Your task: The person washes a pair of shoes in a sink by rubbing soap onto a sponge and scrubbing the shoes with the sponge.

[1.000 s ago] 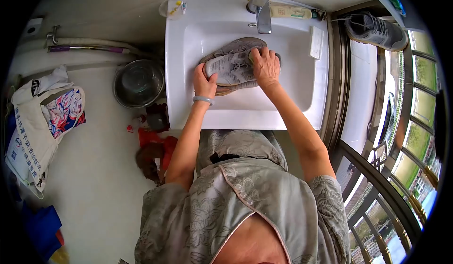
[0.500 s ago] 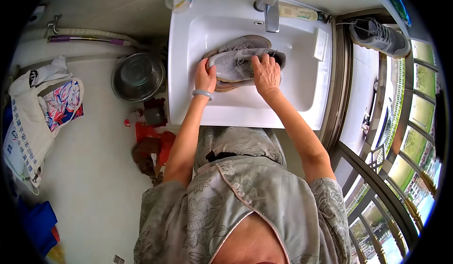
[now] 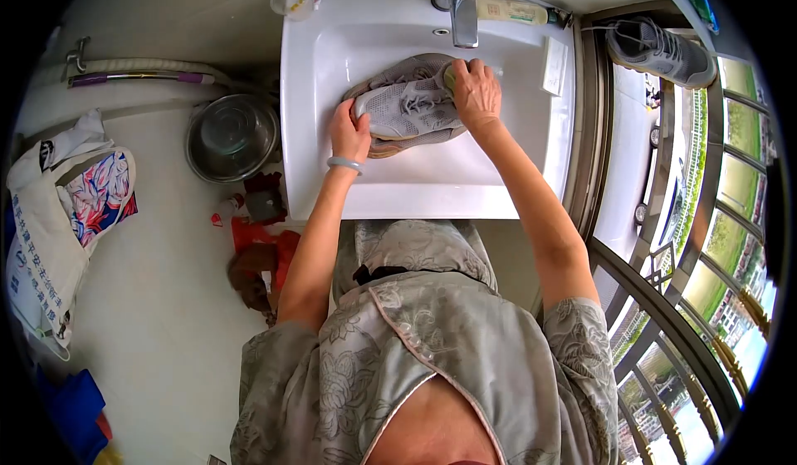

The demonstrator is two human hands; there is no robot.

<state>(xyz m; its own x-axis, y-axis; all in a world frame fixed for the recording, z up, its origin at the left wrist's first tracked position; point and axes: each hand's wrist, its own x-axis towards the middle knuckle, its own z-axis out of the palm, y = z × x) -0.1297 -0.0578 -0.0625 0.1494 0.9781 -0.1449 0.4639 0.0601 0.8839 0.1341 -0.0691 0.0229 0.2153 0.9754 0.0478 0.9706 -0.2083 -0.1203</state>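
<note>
A grey mesh lace-up sneaker (image 3: 403,110) lies tilted in the white sink (image 3: 523,154), its toe to the left. My left hand (image 3: 350,135), with a pale bangle at the wrist, is closed around the toe, thumb over the edge. My right hand (image 3: 477,97) is curled at the shoe's heel opening, fingers bent together. A small yellowish-green edge shows beside those fingers; what it belongs to is hidden. A second grey sneaker (image 3: 378,85) lies beneath and behind the first, largely covered.
A chrome faucet (image 3: 465,17) rises at the sink's back, near a lying bottle (image 3: 510,11) and a clear cup (image 3: 292,2). Another grey sneaker (image 3: 664,52) sits on the ledge at right. A metal basin (image 3: 232,137) and a cloth bag (image 3: 62,216) are at left.
My right hand has moved from the laces to the heel opening, uncovering the laces. My left hand stays at the toe. The whole view has shifted slightly.
</note>
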